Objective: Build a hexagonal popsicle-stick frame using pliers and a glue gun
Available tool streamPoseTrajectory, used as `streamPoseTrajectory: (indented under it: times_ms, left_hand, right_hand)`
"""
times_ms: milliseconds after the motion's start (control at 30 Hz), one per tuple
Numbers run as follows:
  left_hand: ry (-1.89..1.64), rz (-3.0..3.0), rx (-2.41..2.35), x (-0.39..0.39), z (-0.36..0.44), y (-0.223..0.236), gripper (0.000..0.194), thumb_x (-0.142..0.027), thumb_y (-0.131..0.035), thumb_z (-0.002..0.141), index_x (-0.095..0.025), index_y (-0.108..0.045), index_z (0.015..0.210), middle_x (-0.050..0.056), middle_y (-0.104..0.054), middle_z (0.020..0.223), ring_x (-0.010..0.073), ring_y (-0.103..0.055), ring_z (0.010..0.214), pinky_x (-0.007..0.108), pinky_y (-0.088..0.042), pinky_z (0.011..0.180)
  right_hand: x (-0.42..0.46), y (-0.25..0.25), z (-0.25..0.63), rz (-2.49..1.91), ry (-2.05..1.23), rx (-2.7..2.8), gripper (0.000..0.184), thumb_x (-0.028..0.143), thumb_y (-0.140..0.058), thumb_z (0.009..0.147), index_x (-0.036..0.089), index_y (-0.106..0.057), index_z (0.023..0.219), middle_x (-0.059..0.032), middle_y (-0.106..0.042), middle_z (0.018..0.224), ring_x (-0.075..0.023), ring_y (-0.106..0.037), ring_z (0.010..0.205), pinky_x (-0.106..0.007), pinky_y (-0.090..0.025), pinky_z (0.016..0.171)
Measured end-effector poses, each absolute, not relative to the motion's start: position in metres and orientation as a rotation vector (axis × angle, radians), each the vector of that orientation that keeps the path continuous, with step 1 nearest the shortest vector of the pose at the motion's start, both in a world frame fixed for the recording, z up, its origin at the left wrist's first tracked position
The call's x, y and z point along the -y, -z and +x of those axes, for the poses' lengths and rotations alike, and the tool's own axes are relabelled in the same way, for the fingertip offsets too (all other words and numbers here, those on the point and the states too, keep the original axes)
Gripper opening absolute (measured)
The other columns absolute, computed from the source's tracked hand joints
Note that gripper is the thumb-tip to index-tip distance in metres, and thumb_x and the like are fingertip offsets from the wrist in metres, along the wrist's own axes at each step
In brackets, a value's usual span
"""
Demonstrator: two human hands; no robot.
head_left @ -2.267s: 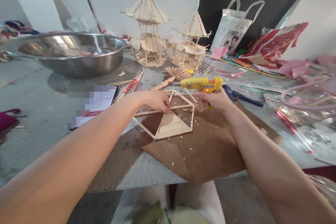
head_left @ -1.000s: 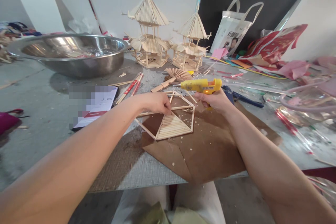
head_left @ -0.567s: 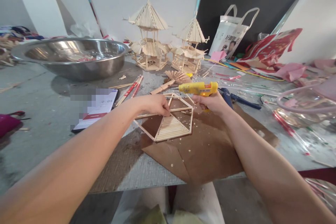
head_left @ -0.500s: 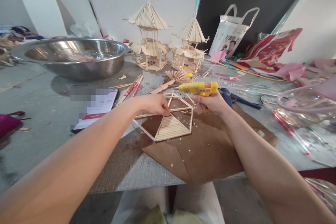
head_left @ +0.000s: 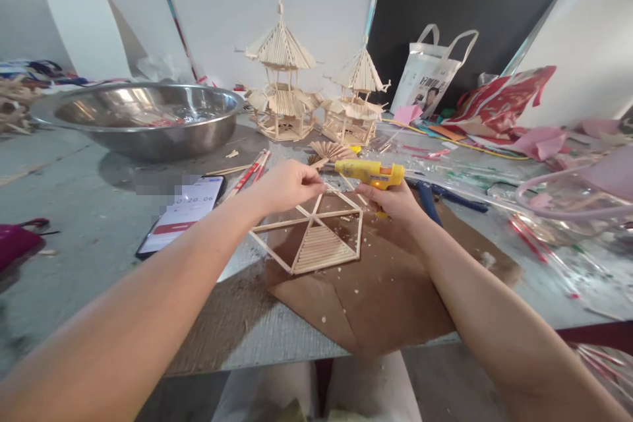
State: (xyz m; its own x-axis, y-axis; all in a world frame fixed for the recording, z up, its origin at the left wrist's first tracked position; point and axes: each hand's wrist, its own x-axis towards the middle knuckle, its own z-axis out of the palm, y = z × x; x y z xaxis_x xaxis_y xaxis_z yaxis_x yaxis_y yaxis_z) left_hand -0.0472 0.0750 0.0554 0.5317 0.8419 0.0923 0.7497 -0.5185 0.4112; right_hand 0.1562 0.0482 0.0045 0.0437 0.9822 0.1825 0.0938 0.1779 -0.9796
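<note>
My right hand (head_left: pixel 390 198) is wrapped round the handle of a yellow hot glue gun (head_left: pixel 368 172), its nozzle pointing left. A thin stick (head_left: pixel 355 190) slants out by that hand's fingers; whether they grip it is unclear. My left hand (head_left: pixel 297 186) is closed in a pinch near the nozzle, above the far side of a stick frame. What its fingertips hold, if anything, is too small to make out. The six-sided wooden frame (head_left: pixel 277 254) lies flat with spokes meeting at its middle. Parallel sticks (head_left: pixel 324 249) fill its near triangle. The left hand hides part of its far left side.
Brown card (head_left: pixel 395 303) lies beneath the frame. A phone (head_left: pixel 185 214) and metal basin (head_left: pixel 198 135) are on the left. Two stick pagodas (head_left: pixel 281 105) stand behind. Blue-handled pliers (head_left: pixel 457 196), plastic scraps and a red bag (head_left: pixel 499 102) are to the right.
My left hand has lifted from the frame's centre toward its far side, uncovering where the spokes meet. The glue gun stays in my right hand, slightly lower and further left in view.
</note>
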Motion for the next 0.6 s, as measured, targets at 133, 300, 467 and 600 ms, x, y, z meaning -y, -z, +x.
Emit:
streamPoseTrajectory:
  times_ms: [133,300,467,600]
  left_hand:
    - [-0.855,2.457,-1.298,-0.066,-0.038,-0.049,0.030,-0.037,-0.046,0.075,-0.013,-0.065,0.073,0.002,-0.062,0.064,0.0096,-0.047,0.056,0.022,-0.034,0.055]
    - [-0.920,2.415,-1.429,-0.067,-0.040,-0.048,0.028,-0.036,-0.047,0.076,-0.014,-0.063,0.072,0.000,-0.056,0.056,0.0084,-0.041,0.051,0.023,-0.031,0.052]
    - [-0.759,2.473,-1.583,-0.075,-0.050,-0.052,0.039,-0.046,-0.040,0.078,-0.016,-0.059,0.061,-0.001,-0.047,0.048,0.0091,-0.036,0.047,0.025,-0.025,0.048]
    - [-0.491,2.523,-1.618,-0.080,-0.053,-0.051,0.035,-0.045,-0.041,0.077,-0.017,-0.059,0.064,0.000,-0.049,0.049,0.0108,-0.041,0.049,0.024,-0.026,0.048]
  right_hand:
    - [-0.046,-0.004,0.152,-1.144,-1.003,1.275,0.025,0.034,-0.071,0.056,0.017,-0.054,0.062,0.0076,-0.045,0.041,-0.0041,-0.036,0.034,-0.019,-0.028,0.033]
    - [-0.047,-0.004,0.153,-1.164,-0.970,1.228,0.026,0.035,-0.070,0.055,0.017,-0.053,0.063,0.0069,-0.046,0.043,-0.0052,-0.037,0.035,-0.020,-0.030,0.034]
    - [-0.055,-0.006,0.165,-1.340,-0.695,1.123,0.027,0.035,-0.070,0.054,0.017,-0.050,0.057,0.0072,-0.043,0.039,-0.0048,-0.036,0.034,-0.019,-0.030,0.033]
    - [-0.061,-0.007,0.179,-1.426,-0.685,1.039,0.028,0.035,-0.072,0.053,0.017,-0.050,0.059,0.0072,-0.044,0.041,-0.0047,-0.037,0.031,-0.018,-0.029,0.029]
